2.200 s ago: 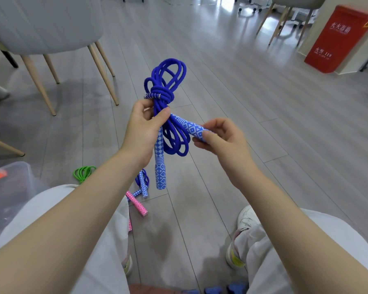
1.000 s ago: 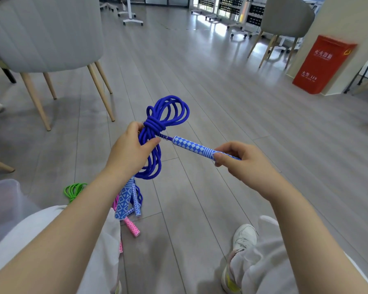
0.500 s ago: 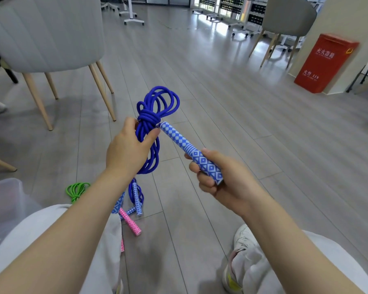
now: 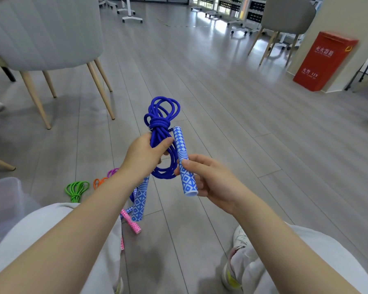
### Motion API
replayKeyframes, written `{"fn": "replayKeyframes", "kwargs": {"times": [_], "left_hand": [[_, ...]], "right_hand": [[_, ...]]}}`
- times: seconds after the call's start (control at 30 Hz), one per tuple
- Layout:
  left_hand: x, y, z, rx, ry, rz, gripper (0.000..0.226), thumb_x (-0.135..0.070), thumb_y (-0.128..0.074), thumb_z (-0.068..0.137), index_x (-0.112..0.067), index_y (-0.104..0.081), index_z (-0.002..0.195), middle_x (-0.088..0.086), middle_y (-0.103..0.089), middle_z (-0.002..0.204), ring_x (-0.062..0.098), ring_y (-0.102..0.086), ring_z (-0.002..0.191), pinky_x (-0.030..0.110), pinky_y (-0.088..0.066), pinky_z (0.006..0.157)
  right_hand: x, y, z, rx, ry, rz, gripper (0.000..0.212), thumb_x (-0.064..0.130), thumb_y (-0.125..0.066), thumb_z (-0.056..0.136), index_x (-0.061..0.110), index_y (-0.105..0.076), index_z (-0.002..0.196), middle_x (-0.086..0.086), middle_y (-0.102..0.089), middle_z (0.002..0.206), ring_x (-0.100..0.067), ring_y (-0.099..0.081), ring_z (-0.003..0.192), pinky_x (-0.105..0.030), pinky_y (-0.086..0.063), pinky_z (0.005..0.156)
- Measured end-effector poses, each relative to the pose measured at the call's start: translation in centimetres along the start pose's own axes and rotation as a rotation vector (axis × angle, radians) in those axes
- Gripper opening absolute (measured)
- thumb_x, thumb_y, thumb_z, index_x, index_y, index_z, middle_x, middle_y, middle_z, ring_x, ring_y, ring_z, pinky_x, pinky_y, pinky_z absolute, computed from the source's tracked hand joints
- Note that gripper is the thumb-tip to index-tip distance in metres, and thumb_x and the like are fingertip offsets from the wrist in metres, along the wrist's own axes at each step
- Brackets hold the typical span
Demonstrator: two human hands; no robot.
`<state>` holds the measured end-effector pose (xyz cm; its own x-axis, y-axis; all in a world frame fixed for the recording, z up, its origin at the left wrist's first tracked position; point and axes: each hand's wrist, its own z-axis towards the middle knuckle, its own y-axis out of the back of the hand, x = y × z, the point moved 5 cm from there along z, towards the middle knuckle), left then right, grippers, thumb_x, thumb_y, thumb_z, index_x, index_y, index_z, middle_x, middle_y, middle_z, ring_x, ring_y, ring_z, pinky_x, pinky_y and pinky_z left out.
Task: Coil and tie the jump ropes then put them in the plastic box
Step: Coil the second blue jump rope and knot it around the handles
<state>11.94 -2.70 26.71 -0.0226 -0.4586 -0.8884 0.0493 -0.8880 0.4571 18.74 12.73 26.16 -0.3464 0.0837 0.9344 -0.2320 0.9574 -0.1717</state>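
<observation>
Head view: left hand (image 4: 143,159) grips blue rope (image 4: 160,132) (knotted above).

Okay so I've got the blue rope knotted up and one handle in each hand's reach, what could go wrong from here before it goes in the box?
The right hand pinches only one handle; a tug on it might loosen the knot.

The other handle dangles below the left hand and may snag on the pink handle lying on the floor.

The plastic box sits far left, nearly out of view, so a blind toss might miss.
</observation>
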Motion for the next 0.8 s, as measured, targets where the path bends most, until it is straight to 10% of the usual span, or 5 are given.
{"fn": "replayKeyframes", "kwargs": {"times": [0.43,0.63,0.8], "left_hand": [[-0.1,-1.2,-0.7,0.110,-0.045,0.036,0.018,-0.038,-0.065,0.089,-0.025,-0.056,0.098,-0.001,-0.066,0.074,0.013,-0.066,0.060,0.033,-0.052,0.061],[0.1,-2.1,-1.0,0.202,0.013,-0.225,0.013,-0.030,-0.062,0.093,-0.018,-0.064,0.098,-0.003,-0.069,0.070,0.013,-0.062,0.062,0.030,-0.052,0.064],[0.0,-3.2,-1.6,0.320,0.163,-0.562,0.028,-0.032,-0.050,0.100,-0.013,-0.064,0.113,0.004,-0.074,0.103,0.027,-0.070,0.098,0.041,-0.055,0.087]], "right_hand": [[0.0,0.8,0.9,-0.123,0.104,-0.099,0.032,0.020,-0.065,0.092,-0.001,-0.058,0.115,0.004,-0.059,0.061,-0.009,-0.043,0.044,-0.021,-0.039,0.041],[0.2,2.0,1.1,-0.221,0.147,-0.221,0.029,0.032,-0.076,0.081,0.018,-0.070,0.106,-0.002,-0.069,0.114,-0.005,-0.061,0.098,-0.025,-0.048,0.085],[0.4,2.5,1.3,-0.273,0.193,-0.312,0.023,0.034,-0.078,0.078,0.020,-0.069,0.094,0.010,-0.058,0.121,0.005,-0.056,0.106,-0.011,-0.041,0.075]]}}
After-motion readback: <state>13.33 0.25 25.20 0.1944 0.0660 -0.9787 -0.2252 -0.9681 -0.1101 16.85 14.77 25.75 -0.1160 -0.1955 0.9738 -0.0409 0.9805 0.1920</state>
